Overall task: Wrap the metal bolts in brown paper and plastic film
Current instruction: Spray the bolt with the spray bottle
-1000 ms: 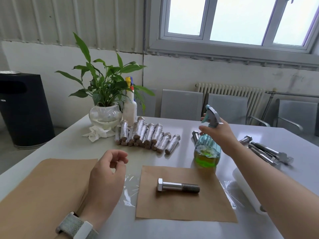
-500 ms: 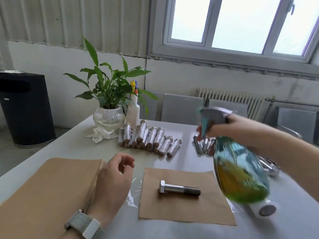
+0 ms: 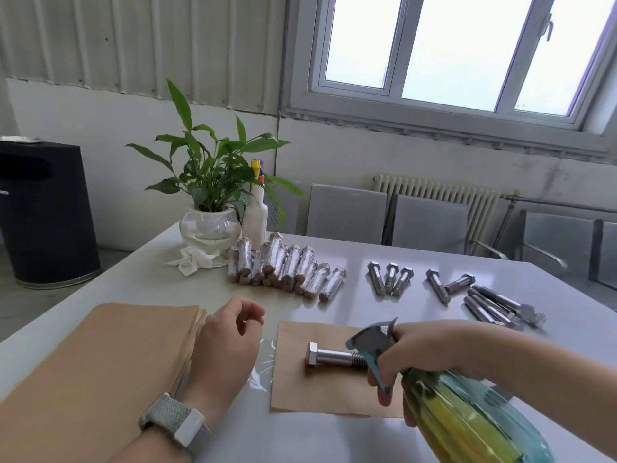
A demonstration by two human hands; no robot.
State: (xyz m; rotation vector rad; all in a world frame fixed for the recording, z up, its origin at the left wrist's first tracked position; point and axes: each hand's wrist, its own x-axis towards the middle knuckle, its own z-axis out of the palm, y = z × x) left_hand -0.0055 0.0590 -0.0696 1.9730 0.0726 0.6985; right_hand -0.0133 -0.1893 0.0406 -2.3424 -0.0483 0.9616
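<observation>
- Bolt (image 3: 334,357) lies on its side on a single brown sheet (image 3: 334,392), head to the left, threaded end under the sprayer nozzle.
- Right hand (image 3: 417,354) grips the spray bottle (image 3: 467,419) at its neck, one finger curled round the trigger; the bottle is tilted, nozzle just beside the threads.
- Left hand (image 3: 223,345) rests by the paper stack (image 3: 90,372), fingers loosely curled, holding nothing.
- Risk: a heavy squeeze probably soaks the sheet, which then tears on rolling.
- Risk: the nozzle may knock the bolt, which is round and likely to roll off the paper.
- Risk: nothing pins the sheet, so it may slide over the plastic film (image 3: 262,365) beneath.
- Wrapped bolts (image 3: 287,272) and bare bolts (image 3: 390,279) sit well apart, beyond.
</observation>
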